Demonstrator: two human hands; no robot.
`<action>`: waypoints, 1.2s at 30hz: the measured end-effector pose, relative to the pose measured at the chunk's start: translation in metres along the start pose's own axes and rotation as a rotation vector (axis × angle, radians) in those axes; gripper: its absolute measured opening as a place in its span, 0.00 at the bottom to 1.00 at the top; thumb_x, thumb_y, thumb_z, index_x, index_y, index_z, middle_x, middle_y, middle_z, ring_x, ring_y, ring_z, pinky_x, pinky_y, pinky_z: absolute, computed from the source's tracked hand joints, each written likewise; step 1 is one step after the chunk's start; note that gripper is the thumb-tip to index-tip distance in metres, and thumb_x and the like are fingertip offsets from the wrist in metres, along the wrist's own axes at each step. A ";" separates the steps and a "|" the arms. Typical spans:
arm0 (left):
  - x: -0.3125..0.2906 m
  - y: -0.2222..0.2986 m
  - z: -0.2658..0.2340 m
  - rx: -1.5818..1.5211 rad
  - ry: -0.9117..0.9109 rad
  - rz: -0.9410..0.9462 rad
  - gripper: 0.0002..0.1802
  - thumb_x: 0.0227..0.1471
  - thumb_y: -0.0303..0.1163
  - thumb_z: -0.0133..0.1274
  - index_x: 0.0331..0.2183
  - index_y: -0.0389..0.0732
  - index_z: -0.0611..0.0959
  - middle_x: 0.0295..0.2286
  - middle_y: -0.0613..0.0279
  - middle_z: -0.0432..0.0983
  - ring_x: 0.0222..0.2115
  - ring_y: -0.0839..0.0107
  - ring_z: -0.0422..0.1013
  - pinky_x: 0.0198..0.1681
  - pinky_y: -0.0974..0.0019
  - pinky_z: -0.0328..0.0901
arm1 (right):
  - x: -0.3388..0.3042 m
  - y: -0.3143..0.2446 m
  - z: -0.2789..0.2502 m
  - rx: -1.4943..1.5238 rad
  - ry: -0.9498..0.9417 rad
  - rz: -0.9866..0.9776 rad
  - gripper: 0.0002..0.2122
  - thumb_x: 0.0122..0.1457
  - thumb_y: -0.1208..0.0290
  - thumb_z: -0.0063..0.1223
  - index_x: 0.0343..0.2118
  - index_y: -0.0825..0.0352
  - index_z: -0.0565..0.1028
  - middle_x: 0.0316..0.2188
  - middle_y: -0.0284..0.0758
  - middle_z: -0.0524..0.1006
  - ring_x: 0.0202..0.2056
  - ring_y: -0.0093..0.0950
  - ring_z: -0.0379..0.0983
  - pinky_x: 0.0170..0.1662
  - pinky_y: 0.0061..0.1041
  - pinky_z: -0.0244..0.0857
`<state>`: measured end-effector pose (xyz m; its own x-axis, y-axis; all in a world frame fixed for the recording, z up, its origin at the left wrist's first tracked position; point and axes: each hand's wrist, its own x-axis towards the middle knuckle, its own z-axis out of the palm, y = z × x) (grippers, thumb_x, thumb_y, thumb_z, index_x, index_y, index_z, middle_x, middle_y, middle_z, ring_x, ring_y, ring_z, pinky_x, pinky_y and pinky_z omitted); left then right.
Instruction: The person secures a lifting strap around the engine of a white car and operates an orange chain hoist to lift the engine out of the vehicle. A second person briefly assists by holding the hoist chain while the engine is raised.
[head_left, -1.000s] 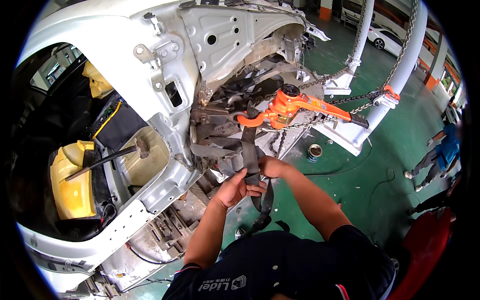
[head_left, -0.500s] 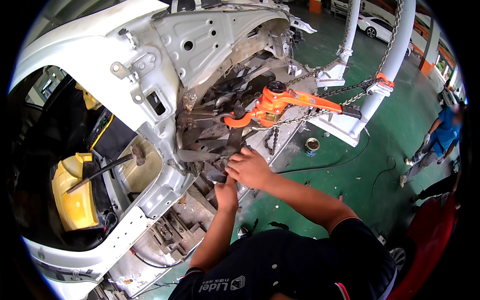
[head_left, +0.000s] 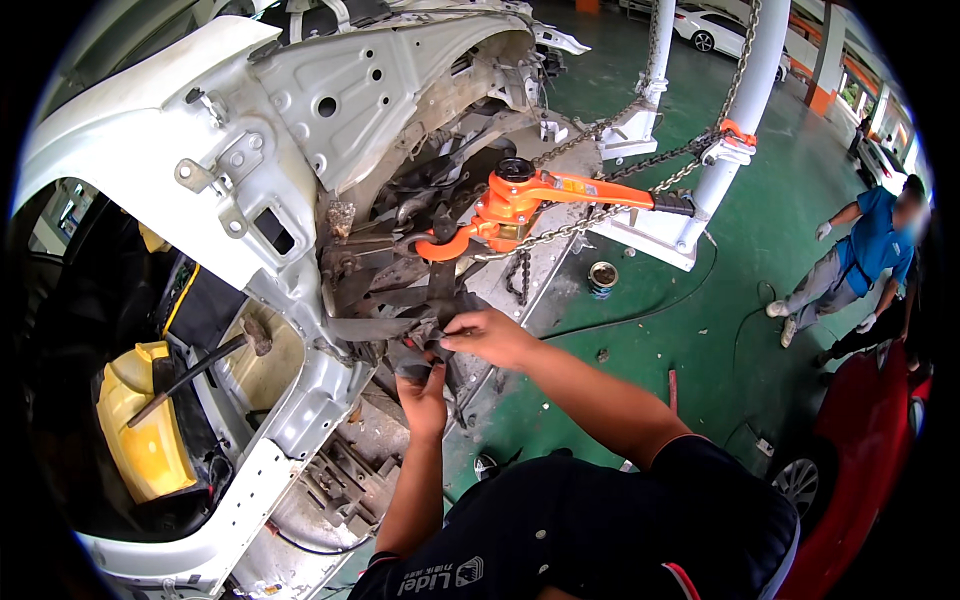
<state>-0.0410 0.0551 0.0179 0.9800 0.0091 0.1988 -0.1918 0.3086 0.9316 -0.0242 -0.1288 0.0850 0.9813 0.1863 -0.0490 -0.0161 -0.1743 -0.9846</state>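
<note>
Head view: the flat, dull grey strap (head_left: 441,283) is hanging beneath the smooth, curved orange hook (head_left: 445,248), with the left grip (head_left: 422,402) pinching its lower folds between thumb and fingers. Compared with half a second ago, the right grip (head_left: 490,337) is standing apart from the left instead of overlapping it. Its fingertips are merging with dark folds, so I cannot tell whether they are pinching.
</note>
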 end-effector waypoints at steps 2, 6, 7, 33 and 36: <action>0.003 -0.009 -0.005 -0.007 -0.043 0.037 0.15 0.57 0.17 0.54 0.46 0.36 0.75 0.38 0.68 0.74 0.40 0.79 0.68 0.45 0.73 0.64 | -0.022 0.013 -0.002 0.256 -0.012 -0.047 0.14 0.57 0.68 0.64 0.43 0.70 0.79 0.36 0.31 0.81 0.39 0.19 0.74 0.45 0.22 0.68; 0.000 -0.021 -0.015 0.122 -0.205 0.009 0.16 0.56 0.21 0.56 0.47 0.35 0.75 0.41 0.65 0.74 0.43 0.75 0.69 0.48 0.69 0.64 | -0.056 0.021 -0.011 0.116 -0.077 -0.100 0.16 0.56 0.65 0.67 0.40 0.71 0.77 0.35 0.32 0.81 0.38 0.19 0.75 0.44 0.22 0.68; -0.001 -0.021 -0.018 0.254 -0.201 0.055 0.18 0.55 0.22 0.58 0.48 0.35 0.76 0.40 0.65 0.74 0.42 0.73 0.69 0.49 0.67 0.64 | -0.057 0.019 -0.013 0.070 -0.102 0.004 0.16 0.55 0.65 0.67 0.39 0.71 0.77 0.34 0.32 0.80 0.37 0.19 0.75 0.43 0.22 0.69; 0.164 -0.077 -0.102 1.362 -0.274 0.772 0.16 0.55 0.42 0.54 0.41 0.44 0.83 0.39 0.54 0.81 0.40 0.56 0.78 0.42 0.58 0.71 | -0.123 -0.032 -0.037 -0.101 -0.268 -0.686 0.16 0.52 0.62 0.68 0.26 0.71 0.74 0.26 0.43 0.72 0.34 0.44 0.70 0.37 0.39 0.65; 0.202 -0.078 -0.107 0.928 -0.286 0.233 0.17 0.54 0.45 0.55 0.41 0.44 0.83 0.40 0.54 0.80 0.40 0.57 0.77 0.42 0.59 0.71 | -0.149 -0.043 -0.049 -0.078 -0.207 -0.578 0.16 0.50 0.68 0.70 0.22 0.71 0.70 0.24 0.41 0.70 0.31 0.43 0.68 0.35 0.37 0.62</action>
<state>0.1779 0.1348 -0.0475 0.8864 -0.2922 0.3589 -0.4627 -0.5382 0.7045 -0.1604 -0.1961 0.1430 0.7691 0.4542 0.4496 0.5292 -0.0582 -0.8465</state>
